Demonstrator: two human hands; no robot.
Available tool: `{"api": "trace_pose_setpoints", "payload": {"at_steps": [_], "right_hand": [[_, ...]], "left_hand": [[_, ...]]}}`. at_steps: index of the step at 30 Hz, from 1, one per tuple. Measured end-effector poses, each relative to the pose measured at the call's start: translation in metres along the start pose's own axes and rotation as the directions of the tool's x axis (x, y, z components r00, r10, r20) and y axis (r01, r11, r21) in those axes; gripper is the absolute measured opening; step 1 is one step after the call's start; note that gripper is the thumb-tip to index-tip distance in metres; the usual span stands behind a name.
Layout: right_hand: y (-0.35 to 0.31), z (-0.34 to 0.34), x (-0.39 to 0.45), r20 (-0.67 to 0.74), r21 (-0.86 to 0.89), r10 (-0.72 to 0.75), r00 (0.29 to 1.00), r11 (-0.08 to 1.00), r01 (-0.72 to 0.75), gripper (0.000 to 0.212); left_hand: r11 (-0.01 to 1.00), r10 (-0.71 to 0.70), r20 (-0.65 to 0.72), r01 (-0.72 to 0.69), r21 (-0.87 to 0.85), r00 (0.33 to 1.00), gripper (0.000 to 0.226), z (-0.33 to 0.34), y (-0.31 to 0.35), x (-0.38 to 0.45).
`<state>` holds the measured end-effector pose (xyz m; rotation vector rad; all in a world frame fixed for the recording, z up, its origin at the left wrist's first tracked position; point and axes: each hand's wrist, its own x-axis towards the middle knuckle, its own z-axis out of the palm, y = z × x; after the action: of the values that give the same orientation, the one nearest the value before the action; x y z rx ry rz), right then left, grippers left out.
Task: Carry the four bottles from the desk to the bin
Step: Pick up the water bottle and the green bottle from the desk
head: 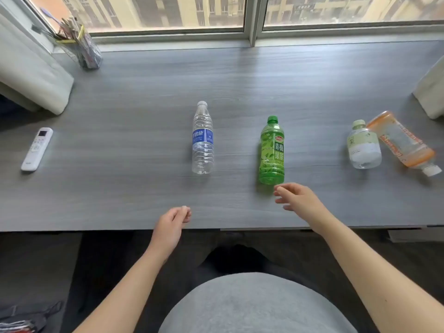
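Note:
Several bottles rest on the grey desk (120,188). A clear water bottle (203,138) with a blue label is in the middle. To its right is a green tea bottle (272,151). Farther right, a small pale bottle (364,145) touches an orange-labelled bottle (402,143) that lies tilted with its cap toward me. My right hand (298,198) hovers just in front of the green bottle's base, fingers apart, holding nothing. My left hand (171,224) is at the desk's front edge, fingers loosely curled and holding nothing. No bin is in view.
A white remote control (37,149) lies at the left. A clear pen holder (81,49) stands at the back left by the window. Pale cushions sit at the left (31,78) and right (432,90) ends of the desk.

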<state>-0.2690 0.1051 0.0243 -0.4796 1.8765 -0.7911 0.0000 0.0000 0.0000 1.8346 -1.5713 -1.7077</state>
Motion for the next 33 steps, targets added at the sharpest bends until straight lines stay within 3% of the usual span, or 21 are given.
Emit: {"api": "trace_pose_setpoints", "payload": {"at_steps": [3, 5, 12, 15, 26, 30, 33], "right_hand": [[-0.021, -0.008, 0.024, -0.188, -0.109, -0.086, 0.978, 0.992, 0.066, 0.029], [-0.034, -0.013, 0.039, -0.262, -0.182, -0.093, 0.961, 0.982, 0.045, 0.038], [-0.044, -0.005, 0.091, -0.344, -0.259, -0.034, 0.938, 0.964, -0.060, 0.077], [-0.044, 0.002, 0.106, -0.349, -0.267, 0.007, 0.937, 0.958, -0.106, 0.085], [-0.037, 0.000, 0.135, -0.373, -0.254, 0.090, 0.924, 0.948, -0.194, 0.089], [-0.037, -0.007, 0.132, -0.317, -0.135, 0.103, 0.943, 0.979, -0.152, 0.085], [-0.037, -0.011, 0.125, -0.232, 0.006, 0.087, 0.969, 0.996, -0.088, 0.077]], "left_hand": [[0.985, 0.136, -0.095, -0.124, 0.123, 0.986, 0.016, 0.001, 0.030, 0.027], [0.972, 0.179, -0.137, -0.154, 0.177, 0.974, 0.024, 0.003, 0.053, 0.047], [0.943, 0.147, -0.162, -0.089, 0.321, 0.976, 0.077, 0.023, 0.099, 0.117], [0.925, 0.124, -0.176, -0.049, 0.376, 0.977, 0.085, 0.034, 0.109, 0.141], [0.902, 0.072, -0.260, 0.049, 0.430, 0.963, 0.070, 0.060, 0.115, 0.182], [0.955, 0.037, -0.281, 0.049, 0.292, 0.959, 0.061, 0.056, 0.118, 0.178], [0.988, 0.036, -0.186, -0.008, 0.151, 0.982, 0.041, 0.048, 0.118, 0.162]]}}
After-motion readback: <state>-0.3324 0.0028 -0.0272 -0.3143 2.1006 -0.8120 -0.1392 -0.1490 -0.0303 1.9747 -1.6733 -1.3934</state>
